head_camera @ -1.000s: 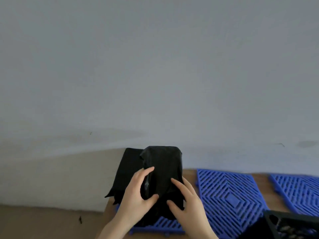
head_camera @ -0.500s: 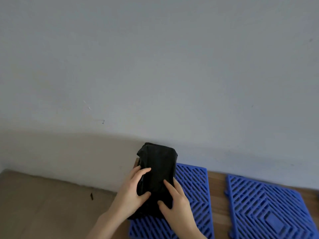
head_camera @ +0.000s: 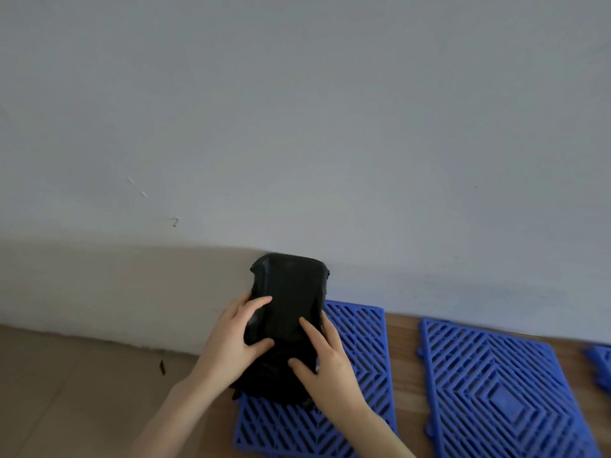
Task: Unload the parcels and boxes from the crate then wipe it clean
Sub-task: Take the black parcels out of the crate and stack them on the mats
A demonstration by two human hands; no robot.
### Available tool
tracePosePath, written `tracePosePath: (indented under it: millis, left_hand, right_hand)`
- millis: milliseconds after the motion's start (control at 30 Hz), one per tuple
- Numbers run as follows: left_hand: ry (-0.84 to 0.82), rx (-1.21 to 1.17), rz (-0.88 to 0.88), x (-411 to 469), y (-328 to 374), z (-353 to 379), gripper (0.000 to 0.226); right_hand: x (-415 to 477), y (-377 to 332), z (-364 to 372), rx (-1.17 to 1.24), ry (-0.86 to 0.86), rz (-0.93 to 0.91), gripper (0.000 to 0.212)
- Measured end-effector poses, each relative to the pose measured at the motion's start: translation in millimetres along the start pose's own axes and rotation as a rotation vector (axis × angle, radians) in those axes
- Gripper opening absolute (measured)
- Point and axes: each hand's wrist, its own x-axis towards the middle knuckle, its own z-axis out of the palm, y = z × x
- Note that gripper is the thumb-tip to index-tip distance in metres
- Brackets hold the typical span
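- Swings left since a second ago: takes in more floor [head_camera: 66,391] at the left, loses the black crate corner at the lower right, and shows nothing more of the flat black flap seen beside the parcel [head_camera: 291,292] then.
- Keeps both hands on the parcel in much the same grip as before.
- Stands on end at the far left corner of the nearest mat [head_camera: 360,358], lower end on the blue slats, top set against the wall [head_camera: 297,127]; cannot tell whether touching it.
- Blocky with rounded corners, wrapped in dull black plastic film; pulled smooth over the front, puckered at the top corners, creased and bunched at the foot.
- Clasps the parcel's left side with the left hand [head_camera: 231,342]: forefinger laid across the front high up, thumb across it lower down, other fingers hidden behind.
- Grips the right side with the right hand [head_camera: 327,361]: forefinger and thumb spread over the front, remaining fingers curled round the edge.
- Comes in from the bottom edge on two bare forearms, angled up towards each other.
- Rectangular hard blue plastic, an open grid of slanted slats in nested diamonds; the same for the second mat [head_camera: 496,391] and, as far as its corner shows, the third mat [head_camera: 600,365].
- Lie flat on the brown wooden table [head_camera: 405,375], apart, with strips of bare wood between.
- Plain, matt, pale grey above, with a few small scuffs; tan and tiled below at the left.
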Motion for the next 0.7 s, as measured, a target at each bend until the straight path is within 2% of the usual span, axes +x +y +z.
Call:
tracePosePath:
  millis: [167,333,500,700]
  left_hand:
    - [0.189,0.079,0.039,-20.4,28.0,-6.5,0.063]
    - [0.313,0.023,0.272,-48.8,99.1,14.2,0.047]
    - [0.221,-0.051,0.436,-99.1,195.7,63.4,0.042]
    - [0.066,-0.217,0.590,-170.6,307.1,149.3,0.044]
  right_hand:
    - [-28.8,2.2,-38.4,-0.022,0.029,0.004,0.061]
    - [-86.9,13.3,-100.9,-0.032,0.191,-0.062,0.048]
    - [-178.7,36.6,-174.0,-0.089,0.368,-0.121,0.035]
    - [-297.3,94.9,-249.9,-0.128,0.526,-0.058,0.032]
